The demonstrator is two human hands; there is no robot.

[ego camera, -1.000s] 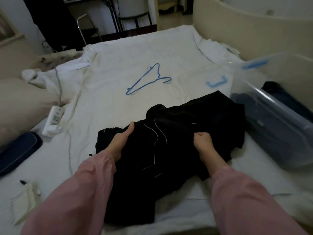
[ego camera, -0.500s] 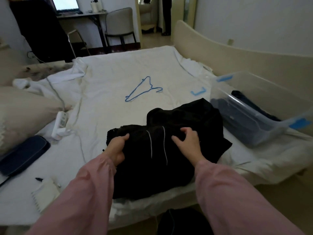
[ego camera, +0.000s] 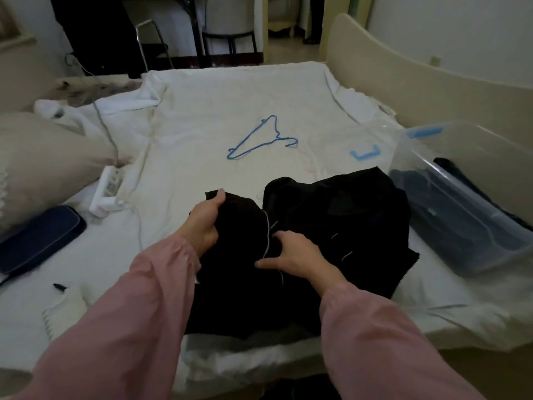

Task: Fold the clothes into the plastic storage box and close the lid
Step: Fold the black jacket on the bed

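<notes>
Garment [ego camera: 340,215]: black with thin pale seam lines, lying rumpled on the bed [ego camera: 202,111], lower centre of the frame, its right edge just beside the box.
Left hand [ego camera: 206,219]: centre of the frame, curled round the garment's left corner; thumb on top, the fold raised off the sheet.
Right hand [ego camera: 294,254]: just right of the left hand, on top of the garment; fingers bent into the cloth by a pale seam, thumb stretched out to the left.
Sleeves [ego camera: 138,307]: pink, covering both arms to the wrists.
Box [ego camera: 476,226]: clear plastic, right edge of the frame, on the bed, open on top; dark folded clothes inside, a blue latch on its far end.
Clip [ego camera: 364,153]: blue, on the sheet left of the box.
Hanger [ego camera: 262,138]: blue wire, flat on the sheet, upper centre.
Power strip [ego camera: 108,186]: white, left of centre, with a cord.
Pouch [ego camera: 37,241]: dark blue, left edge.
Pillow [ego camera: 49,157]: beige, above the pouch.
</notes>
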